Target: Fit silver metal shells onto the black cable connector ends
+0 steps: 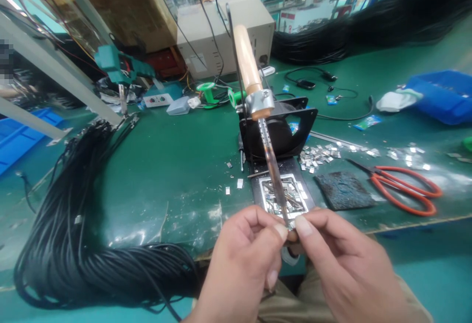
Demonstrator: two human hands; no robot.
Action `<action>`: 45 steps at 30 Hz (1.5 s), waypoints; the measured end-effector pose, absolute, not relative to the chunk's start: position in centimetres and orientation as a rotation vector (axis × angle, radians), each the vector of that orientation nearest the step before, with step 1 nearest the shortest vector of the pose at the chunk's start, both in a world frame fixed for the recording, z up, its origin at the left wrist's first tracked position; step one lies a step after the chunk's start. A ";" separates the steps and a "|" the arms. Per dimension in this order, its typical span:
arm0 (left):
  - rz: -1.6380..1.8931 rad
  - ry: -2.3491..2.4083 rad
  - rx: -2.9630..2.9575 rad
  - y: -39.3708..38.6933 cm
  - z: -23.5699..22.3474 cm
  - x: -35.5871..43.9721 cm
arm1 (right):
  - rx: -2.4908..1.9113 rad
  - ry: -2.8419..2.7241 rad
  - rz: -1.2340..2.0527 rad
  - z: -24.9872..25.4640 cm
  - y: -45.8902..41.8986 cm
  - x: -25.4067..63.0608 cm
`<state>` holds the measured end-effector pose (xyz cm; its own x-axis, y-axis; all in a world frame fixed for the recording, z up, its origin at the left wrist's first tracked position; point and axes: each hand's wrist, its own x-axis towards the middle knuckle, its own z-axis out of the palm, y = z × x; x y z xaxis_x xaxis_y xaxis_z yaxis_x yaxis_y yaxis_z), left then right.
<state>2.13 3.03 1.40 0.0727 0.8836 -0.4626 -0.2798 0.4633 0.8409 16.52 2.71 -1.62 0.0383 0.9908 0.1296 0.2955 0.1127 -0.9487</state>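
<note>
My left hand (245, 259) and my right hand (346, 264) meet at the near edge of the green bench, fingers pinched together on a small part I cannot make out. It sits right at the tip of a soldering iron (271, 158) with a wooden handle (248, 65), clamped slanting down in a black stand (280, 131). Under the tip lies a small metal tray (300, 200) with several shiny metal pieces. A thick bundle of black cables (84, 244) curls along the left, reaching toward my left hand.
Red-handled scissors (405, 188) and a dark sponge pad (342, 190) lie right of the stand, with loose metal bits (320, 153) behind. A beige box (224, 33), blue bins (442, 94), a phone (306, 84) and more black cable (368, 23) stand at the back.
</note>
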 end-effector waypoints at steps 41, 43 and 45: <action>0.915 1.038 0.674 1.7 -0.2 1.0 | -1.317 -1.495 0.964 -2.1 2.0 17.3; 0.911 1.033 0.676 1.7 -0.1 1.1 | -1.317 -1.490 0.964 -2.1 2.0 17.3; 0.917 1.037 0.676 1.6 0.0 1.1 | -1.315 -1.490 0.956 -2.0 2.0 17.3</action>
